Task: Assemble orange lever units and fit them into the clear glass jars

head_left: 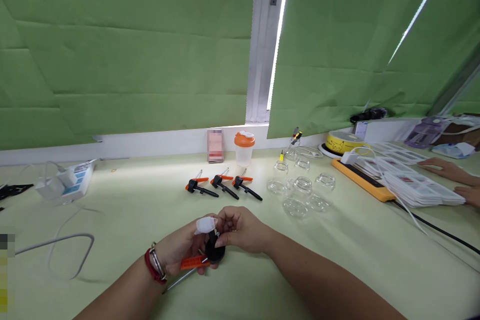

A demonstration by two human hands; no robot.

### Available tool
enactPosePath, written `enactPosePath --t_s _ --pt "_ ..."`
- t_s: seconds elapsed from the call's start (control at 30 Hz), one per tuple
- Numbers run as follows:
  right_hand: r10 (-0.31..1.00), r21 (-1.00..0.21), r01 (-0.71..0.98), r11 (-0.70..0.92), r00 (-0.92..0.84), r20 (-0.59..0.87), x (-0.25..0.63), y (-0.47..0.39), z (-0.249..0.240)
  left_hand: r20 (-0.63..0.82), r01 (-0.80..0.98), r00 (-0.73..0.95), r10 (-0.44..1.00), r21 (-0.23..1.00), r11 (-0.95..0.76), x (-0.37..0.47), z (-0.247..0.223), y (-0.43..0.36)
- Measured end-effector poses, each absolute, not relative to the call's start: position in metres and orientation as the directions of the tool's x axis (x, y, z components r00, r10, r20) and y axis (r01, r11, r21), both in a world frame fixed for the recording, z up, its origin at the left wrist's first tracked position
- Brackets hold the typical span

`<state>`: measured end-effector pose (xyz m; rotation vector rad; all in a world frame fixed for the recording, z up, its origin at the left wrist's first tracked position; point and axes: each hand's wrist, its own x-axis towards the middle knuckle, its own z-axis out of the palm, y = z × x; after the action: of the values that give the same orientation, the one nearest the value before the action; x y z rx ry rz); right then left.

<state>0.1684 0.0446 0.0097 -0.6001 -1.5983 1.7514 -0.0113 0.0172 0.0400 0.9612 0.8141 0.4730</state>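
My left hand [183, 247] is wrapped round a black and orange device [215, 250] with a round black head, an orange handle, a metal rod pointing down-left and a white translucent piece [205, 225] at its top. On the device's upper part, beside the white piece, my right hand [240, 230] pinches with thumb and fingers; whatever lies between those fingertips is too small to name. Three similar black and orange devices [245, 187] lie in a row on the table beyond my hands.
Several glass jars [302, 190] stand right of centre, screwdrivers [294, 137] in one behind. An orange-lidded cup [244, 149] is near the wall. Power strips lie left [80, 180] and right [362, 180]. Another person's hands [446, 169] rest by stacked white sheets [420, 185].
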Motion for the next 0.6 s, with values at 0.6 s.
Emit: enactPosePath --t_s 0.6 --pt "0.737 -0.990 -0.142 0.002 -0.669 0.098 0.1690 0.0460 0.0065 -0.383 -0.007 0.632 0.673 0.866 0.499 -0.0115 0.0414 0.0181"
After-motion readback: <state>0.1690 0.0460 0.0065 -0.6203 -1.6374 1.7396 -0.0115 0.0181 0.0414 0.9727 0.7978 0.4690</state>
